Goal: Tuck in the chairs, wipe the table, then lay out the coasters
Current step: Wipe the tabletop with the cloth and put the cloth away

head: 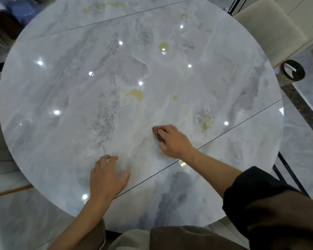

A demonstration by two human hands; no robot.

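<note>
Head view looks down on the round marble table point(61, 105), glossy with ceiling-light reflections. My right hand point(172, 141) presses a folded brown cloth point(159, 131) flat against the top, a little toward the near edge from the centre, fingers together over it. My left hand point(107, 177) rests on the table closer to the near edge, fingers spread and slightly curled, holding nothing. Yellowish spills point(137, 94) (several of them) lie scattered beyond the cloth, toward the centre and far edge. A cream chair point(271, 29) stands at the far right edge.
</note>
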